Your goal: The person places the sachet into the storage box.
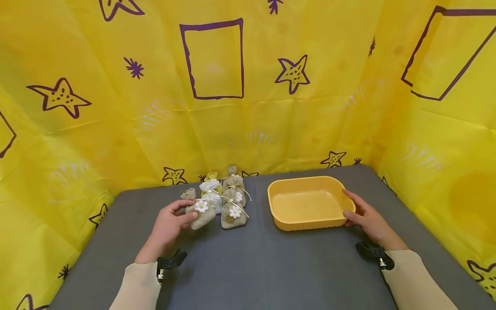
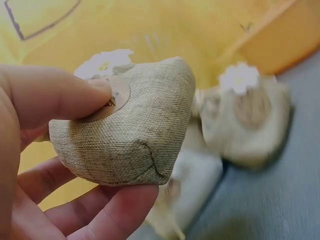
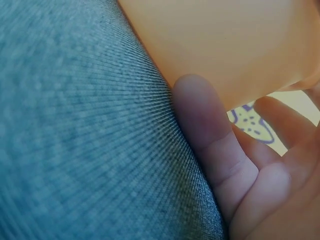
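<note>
Several small burlap sachets tied with string and topped with white daisies cluster (image 1: 228, 196) at the back of the grey table. My left hand (image 1: 170, 224) pinches the front-left sachet (image 1: 201, 214) between thumb and fingers; the left wrist view shows this sachet (image 2: 130, 135) close up, thumb on its round label. A second sachet (image 2: 250, 120) lies just behind it. An empty yellow plastic tray (image 1: 310, 221) sits to the right. My right hand (image 1: 362, 215) holds the tray's right rim, thumb at the front corner, fingers along the side wall (image 3: 225, 45).
The grey cloth table (image 1: 252, 267) is walled on three sides by a yellow sheet (image 1: 217, 107) printed with purple stars and rectangles. Open tabletop lies in front of the tray and sachets.
</note>
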The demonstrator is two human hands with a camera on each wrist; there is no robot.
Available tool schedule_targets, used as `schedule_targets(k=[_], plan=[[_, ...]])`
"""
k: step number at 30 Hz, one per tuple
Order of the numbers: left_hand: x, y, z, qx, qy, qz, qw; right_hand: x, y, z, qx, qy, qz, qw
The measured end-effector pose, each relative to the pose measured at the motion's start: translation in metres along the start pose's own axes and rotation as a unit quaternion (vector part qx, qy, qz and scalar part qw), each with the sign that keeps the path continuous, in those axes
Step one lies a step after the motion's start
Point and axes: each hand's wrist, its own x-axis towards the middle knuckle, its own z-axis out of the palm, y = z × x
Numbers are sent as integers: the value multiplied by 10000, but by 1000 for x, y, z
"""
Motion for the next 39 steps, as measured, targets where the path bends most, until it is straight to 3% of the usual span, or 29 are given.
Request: schedule_targets(k=[9, 17, 25, 33, 39], plan=[[27, 33, 32, -93, -330, 203, 9992, 3, -2, -1, -82, -90, -15, 9999], [49, 43, 67, -154, -702, 204, 9972, 2, 1, 1, -18, -137, -75, 9999], [61, 54, 112, -128, -1117, 236, 9934, 0, -1, 2, 32, -109, -49, 9999], [68, 66, 169, 737, -1438, 528, 9854, 1, -2, 0, -80, -51, -108, 9999], [73, 66, 211, 1096, -1660, 668, 9777, 2, -1, -1, -121, -41, -67, 9999]])
